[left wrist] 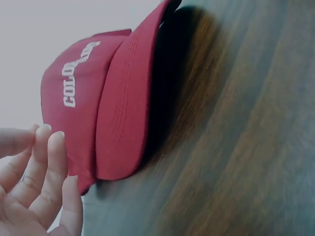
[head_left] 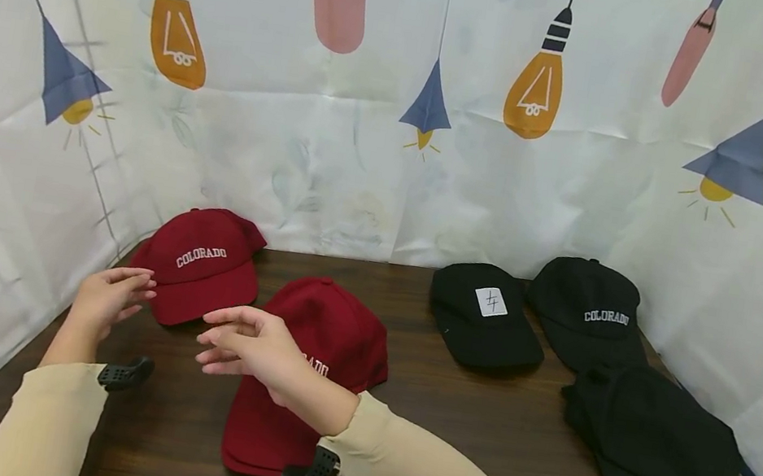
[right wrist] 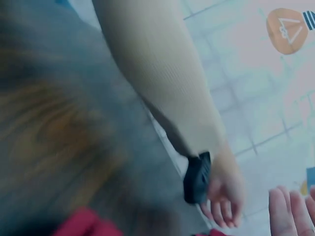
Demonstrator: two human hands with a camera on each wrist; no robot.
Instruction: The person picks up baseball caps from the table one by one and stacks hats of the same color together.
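At the far left of the table a red baseball cap (head_left: 203, 265) with white COLORADO lettering has its brim toward the front. My left hand (head_left: 109, 302) is beside this cap, fingers loosely bent and holding nothing; in the left wrist view the hand (left wrist: 42, 191) overlaps the cap's lower edge, and contact is hard to judge. A second red cap (head_left: 342, 323), lettering partly hidden, lies nearer the middle. Over it hovers my right hand (head_left: 254, 346), its fingers relaxed around nothing visible. In the right wrist view only the right fingertips (right wrist: 290, 211) appear.
On the right stand three black caps: one with a white label (head_left: 490, 302), one lettered COLORADO (head_left: 587, 302), and a larger plain one (head_left: 670, 437) in front. White printed cloth (head_left: 360, 185) borders the dark wooden table (head_left: 471, 432). Each wrist wears a black camera strap (head_left: 126, 373).
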